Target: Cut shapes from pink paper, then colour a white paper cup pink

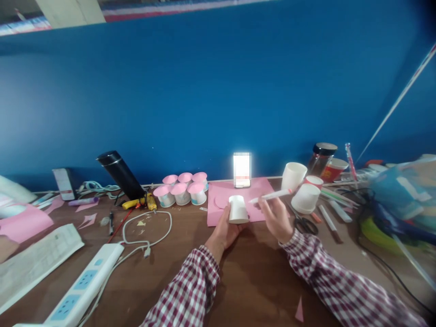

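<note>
My left hand (225,229) grips a small white paper cup (237,209) held upside down over the near edge of a pink paper sheet (218,213). My right hand (276,217) holds a white marker (272,196) with its tip pointing left toward the cup. A curved pencil line shows on the pink sheet beside the cup. Both sleeves are red and white plaid.
Several cups with pink lids (182,188) stand at the back. A bright phone (242,170) leans on the blue wall. White cups (305,198), scissors (303,223), pens and jars lie to the right. A power strip (85,284), cable, glue gun (141,202) and black flask (121,175) sit left.
</note>
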`<state>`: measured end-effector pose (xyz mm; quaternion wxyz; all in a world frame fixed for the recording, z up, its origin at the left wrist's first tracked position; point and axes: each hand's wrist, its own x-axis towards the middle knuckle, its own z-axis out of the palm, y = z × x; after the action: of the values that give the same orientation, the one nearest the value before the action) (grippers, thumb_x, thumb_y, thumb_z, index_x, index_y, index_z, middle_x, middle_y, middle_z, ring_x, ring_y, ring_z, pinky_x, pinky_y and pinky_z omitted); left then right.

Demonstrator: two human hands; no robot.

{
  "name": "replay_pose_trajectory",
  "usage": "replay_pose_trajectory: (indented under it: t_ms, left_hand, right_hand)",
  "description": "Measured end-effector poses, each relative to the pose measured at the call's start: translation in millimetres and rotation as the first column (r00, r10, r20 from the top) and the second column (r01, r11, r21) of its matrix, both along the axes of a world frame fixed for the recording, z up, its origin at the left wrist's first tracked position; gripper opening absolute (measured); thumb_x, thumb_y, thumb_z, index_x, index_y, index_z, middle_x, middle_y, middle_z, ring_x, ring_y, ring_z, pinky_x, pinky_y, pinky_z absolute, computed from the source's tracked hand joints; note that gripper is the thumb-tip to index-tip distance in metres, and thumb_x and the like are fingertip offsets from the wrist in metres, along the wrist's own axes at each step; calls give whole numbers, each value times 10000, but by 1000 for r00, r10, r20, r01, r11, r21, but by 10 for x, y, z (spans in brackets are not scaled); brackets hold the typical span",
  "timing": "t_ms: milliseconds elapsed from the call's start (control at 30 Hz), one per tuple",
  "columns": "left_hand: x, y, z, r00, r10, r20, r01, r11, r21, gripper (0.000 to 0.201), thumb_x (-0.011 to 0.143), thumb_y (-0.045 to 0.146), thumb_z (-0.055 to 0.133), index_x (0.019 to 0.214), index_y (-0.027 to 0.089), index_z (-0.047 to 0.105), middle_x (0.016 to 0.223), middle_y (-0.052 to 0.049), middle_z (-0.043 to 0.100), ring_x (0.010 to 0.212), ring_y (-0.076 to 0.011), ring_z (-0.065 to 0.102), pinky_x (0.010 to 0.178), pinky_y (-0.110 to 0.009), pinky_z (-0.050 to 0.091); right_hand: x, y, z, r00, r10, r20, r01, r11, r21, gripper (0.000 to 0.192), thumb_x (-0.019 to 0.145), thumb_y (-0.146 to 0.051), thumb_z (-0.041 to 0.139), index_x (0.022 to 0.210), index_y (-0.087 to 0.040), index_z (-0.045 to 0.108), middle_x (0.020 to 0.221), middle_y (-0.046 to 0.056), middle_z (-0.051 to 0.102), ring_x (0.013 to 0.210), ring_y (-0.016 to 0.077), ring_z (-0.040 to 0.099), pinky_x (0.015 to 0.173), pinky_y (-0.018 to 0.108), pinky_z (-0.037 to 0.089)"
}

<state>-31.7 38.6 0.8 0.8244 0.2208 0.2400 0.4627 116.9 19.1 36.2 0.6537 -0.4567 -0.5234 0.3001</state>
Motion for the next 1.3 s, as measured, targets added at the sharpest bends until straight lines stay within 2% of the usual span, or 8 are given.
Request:
replay_pose_trajectory:
  t_ms: [133, 333, 533, 633, 733, 900, 1100, 1300]
  left_hand:
    - [-1, 9, -12, 1000, -7, 16, 6, 1000, 27, 466, 819, 518, 501, 1004, 101, 595, 869, -110, 647, 763, -189, 623, 716, -322, 509]
    - [4, 18, -28, 998, -19, 56, 16, 999, 45, 446, 819, 501, 515, 1024, 114, 598, 905, -102, 646, 774, -173, 610, 725, -304, 498]
    - [7, 32, -72, 998, 1, 64, -5, 998, 60, 440, 824, 478, 522, 1066, 116, 589, 916, -102, 645, 806, -175, 603, 781, -321, 492]
    - [13, 12, -44, 1000, 16, 17, -17, 999, 31, 422, 828, 464, 524, 1045, 109, 593, 924, -106, 647, 810, -182, 607, 798, -344, 496]
    - [11, -25, 11, 999, 42, -19, -41, 999, 14, 392, 833, 457, 517, 1029, 127, 593, 937, -100, 652, 829, -194, 613, 821, -383, 499]
    - [-20, -50, 23, 999, 33, 40, -34, 998, 45, 417, 831, 481, 507, 1059, 139, 581, 917, -93, 653, 827, -196, 623, 830, -419, 505]
    - [-38, -32, -19, 996, 77, 33, -79, 995, 58, 403, 815, 399, 575, 1099, 113, 562, 940, -110, 651, 842, -196, 632, 810, -380, 524]
    - [-34, -36, 29, 996, 66, 53, -68, 997, 25, 378, 825, 379, 566, 1108, 129, 568, 946, -97, 660, 852, -193, 630, 811, -366, 523]
  right_hand:
    - [-102, -90, -10, 990, 15, 140, -20, 999, 33, 270, 836, -474, 547, 778, -219, 615, 754, 56, 640, 694, 189, 585, 640, 317, 452]
    - [-133, -112, 1, 982, 48, 182, -46, 999, -16, 227, 830, -433, 563, 800, -217, 627, 733, 59, 636, 676, 192, 581, 616, 303, 453]
    - [-112, -119, -41, 976, -68, 205, 51, 995, 90, 223, 840, -396, 546, 760, -190, 582, 678, 29, 612, 630, 164, 564, 599, 284, 458]
    - [-124, -102, -60, 991, -75, 115, 68, 996, 61, 260, 835, -408, 555, 700, -186, 568, 618, 5, 581, 594, 143, 545, 584, 266, 449]
    - [-139, -46, -87, 991, -42, -127, 40, 999, -23, 298, 821, -433, 571, 652, -189, 549, 595, -15, 552, 577, 122, 524, 582, 254, 442]
    - [-56, 100, -160, 886, -16, -463, -27, 996, -86, 305, 739, -434, 665, 622, -185, 534, 582, -37, 526, 535, 93, 477, 525, 224, 403]
    - [46, 165, -209, 903, -65, -424, 36, 996, -77, 259, 715, -398, 696, 671, -174, 572, 589, -36, 538, 530, 85, 468, 510, 214, 383]
    - [3, 129, -227, 931, -82, -356, 64, 996, -62, 233, 753, -377, 664, 889, -195, 617, 699, -11, 599, 629, 121, 541, 586, 252, 433]
